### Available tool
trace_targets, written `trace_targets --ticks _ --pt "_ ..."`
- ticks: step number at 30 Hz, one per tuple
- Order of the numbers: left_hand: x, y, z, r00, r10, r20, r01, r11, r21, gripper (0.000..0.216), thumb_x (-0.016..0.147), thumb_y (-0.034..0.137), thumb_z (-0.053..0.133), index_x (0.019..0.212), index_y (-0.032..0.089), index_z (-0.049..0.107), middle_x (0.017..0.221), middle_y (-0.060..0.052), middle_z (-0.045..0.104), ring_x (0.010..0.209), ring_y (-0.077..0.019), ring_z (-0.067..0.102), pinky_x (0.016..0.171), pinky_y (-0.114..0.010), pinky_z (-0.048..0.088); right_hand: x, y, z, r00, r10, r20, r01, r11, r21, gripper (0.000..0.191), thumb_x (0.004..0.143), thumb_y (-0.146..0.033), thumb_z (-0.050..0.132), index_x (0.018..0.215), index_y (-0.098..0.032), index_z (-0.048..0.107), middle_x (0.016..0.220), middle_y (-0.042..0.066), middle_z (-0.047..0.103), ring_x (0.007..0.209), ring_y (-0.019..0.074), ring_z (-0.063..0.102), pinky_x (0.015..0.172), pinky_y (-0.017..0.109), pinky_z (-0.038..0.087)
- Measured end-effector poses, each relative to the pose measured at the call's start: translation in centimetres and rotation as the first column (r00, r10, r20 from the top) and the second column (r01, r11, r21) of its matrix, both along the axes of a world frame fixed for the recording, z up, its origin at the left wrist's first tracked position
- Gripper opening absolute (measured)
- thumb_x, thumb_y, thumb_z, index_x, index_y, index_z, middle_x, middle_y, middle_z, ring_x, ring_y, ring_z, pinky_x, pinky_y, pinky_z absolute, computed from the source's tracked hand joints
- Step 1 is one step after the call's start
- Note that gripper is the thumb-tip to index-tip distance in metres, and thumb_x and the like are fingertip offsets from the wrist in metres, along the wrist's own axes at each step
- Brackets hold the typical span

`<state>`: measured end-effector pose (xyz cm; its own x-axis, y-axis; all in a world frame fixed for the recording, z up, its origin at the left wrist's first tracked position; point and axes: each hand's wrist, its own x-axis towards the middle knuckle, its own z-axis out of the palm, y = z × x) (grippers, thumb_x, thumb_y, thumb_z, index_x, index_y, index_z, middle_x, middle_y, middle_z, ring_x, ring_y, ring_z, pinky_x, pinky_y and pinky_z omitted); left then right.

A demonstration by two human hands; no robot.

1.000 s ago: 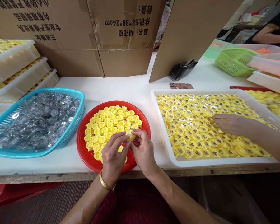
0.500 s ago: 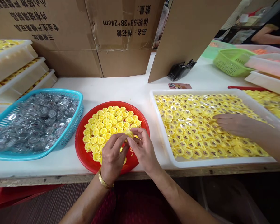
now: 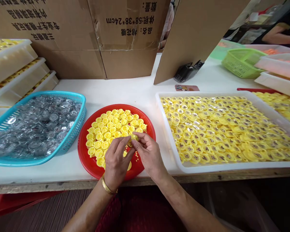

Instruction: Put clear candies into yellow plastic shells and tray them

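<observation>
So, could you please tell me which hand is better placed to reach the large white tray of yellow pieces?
Probably the right hand: it is nearer the white tray, while the left hand is toward the blue basket. Both hold a yellow piece, though.

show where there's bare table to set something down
Widest: white tabletop between the cardboard and the red tray. Narrower: the strip between that tray and the white tray. Crowded: the packed white tray, the filled blue basket, and the yellow pieces beneath the left hand and right hand.
</observation>
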<state>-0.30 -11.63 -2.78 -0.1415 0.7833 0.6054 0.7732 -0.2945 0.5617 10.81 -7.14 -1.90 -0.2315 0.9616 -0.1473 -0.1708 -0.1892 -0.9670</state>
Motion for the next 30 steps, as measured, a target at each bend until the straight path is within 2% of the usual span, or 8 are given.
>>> trace_targets --ticks 4,10,14,18,22,24,27,30 --pt "-0.1 -0.1 0.5 0.991 -0.004 0.136 0.013 0.998 -0.060 0.022 0.083 0.016 0.065 0.104 0.018 0.063 0.089 -0.003 0.063 0.074 -0.0121 0.062 0.070 -0.025 0.054 0.2 0.1 0.0 1.000 0.018 0.007 -0.018 1.000 -0.006 0.033 0.076 -0.035 0.069 0.103 -0.019 0.063 0.098 0.006 0.072 0.091 0.0182 0.068 0.083 0.031 0.055" --pt "-0.4 -0.1 1.3 0.973 -0.032 0.228 0.057 0.993 -0.103 0.016 0.084 0.015 0.063 0.098 0.020 0.068 0.084 -0.002 0.066 0.073 -0.0111 0.062 0.067 -0.023 0.052 0.7 -0.3 0.4 0.998 0.064 -0.013 -0.063 0.997 0.035 0.034 0.077 -0.037 0.069 0.106 -0.022 0.063 0.105 0.004 0.071 0.098 0.0185 0.067 0.088 0.033 0.054" --pt "-0.4 0.2 1.4 0.885 0.058 0.461 0.073 0.963 -0.260 0.011 0.081 0.025 0.067 0.090 0.019 0.070 0.079 -0.001 0.067 0.067 -0.0117 0.063 0.062 -0.024 0.052 0.6 -0.4 0.2 0.998 0.064 -0.021 -0.064 0.998 0.010 0.037 0.078 -0.038 0.068 0.110 -0.021 0.061 0.106 0.005 0.070 0.099 0.0192 0.067 0.090 0.034 0.053" --pt "-0.7 0.7 1.2 0.784 0.128 0.607 0.126 0.925 -0.358 0.022 0.077 0.033 0.071 0.093 0.018 0.068 0.076 -0.001 0.065 0.063 -0.0119 0.061 0.057 -0.023 0.051 0.5 -0.3 -0.1 0.999 0.043 -0.018 -0.043 0.999 -0.010 0.034 0.079 -0.038 0.067 0.107 -0.019 0.061 0.105 0.006 0.070 0.099 0.0203 0.067 0.089 0.035 0.054" --pt "-1.2 1.1 1.1 0.834 0.105 0.542 0.149 0.902 -0.404 0.034 0.077 0.034 0.071 0.107 0.019 0.066 0.086 -0.003 0.067 0.073 -0.0141 0.063 0.061 -0.024 0.052 0.5 -0.2 -0.4 0.999 0.031 -0.042 -0.031 0.999 -0.015 0.031 0.079 -0.035 0.067 0.105 -0.019 0.062 0.105 0.006 0.070 0.099 0.0203 0.066 0.088 0.035 0.054" --pt "-1.3 1.1 1.2 0.898 0.046 0.438 0.151 0.902 -0.405 0.027 0.081 0.034 0.067 0.104 0.019 0.068 0.091 -0.005 0.069 0.077 -0.0151 0.064 0.066 -0.026 0.051 0.4 -0.2 -0.5 0.998 0.028 -0.059 -0.030 0.999 -0.019 0.029 0.079 -0.034 0.066 0.105 -0.020 0.062 0.104 0.005 0.070 0.098 0.0193 0.066 0.089 0.034 0.053" --pt "-1.1 1.1 1.3 0.958 -0.005 0.287 0.112 0.928 -0.356 0.019 0.085 0.032 0.061 0.095 0.018 0.069 0.080 -0.004 0.068 0.071 -0.0150 0.062 0.066 -0.028 0.049 0.3 -0.1 -0.5 0.994 0.010 -0.110 -0.017 0.998 -0.066 0.028 0.078 -0.034 0.068 0.102 -0.020 0.063 0.094 0.003 0.070 0.087 0.0174 0.067 0.085 0.034 0.055" --pt "-0.8 1.2 1.4 0.952 0.011 0.307 0.105 0.927 -0.361 0.020 0.085 0.035 0.061 0.090 0.017 0.069 0.076 -0.004 0.066 0.068 -0.0147 0.061 0.064 -0.027 0.049 0.2 0.1 -0.5 0.983 -0.020 -0.184 -0.007 0.989 -0.147 0.029 0.074 -0.034 0.071 0.097 -0.018 0.064 0.084 0.001 0.069 0.078 0.0161 0.066 0.080 0.036 0.057"
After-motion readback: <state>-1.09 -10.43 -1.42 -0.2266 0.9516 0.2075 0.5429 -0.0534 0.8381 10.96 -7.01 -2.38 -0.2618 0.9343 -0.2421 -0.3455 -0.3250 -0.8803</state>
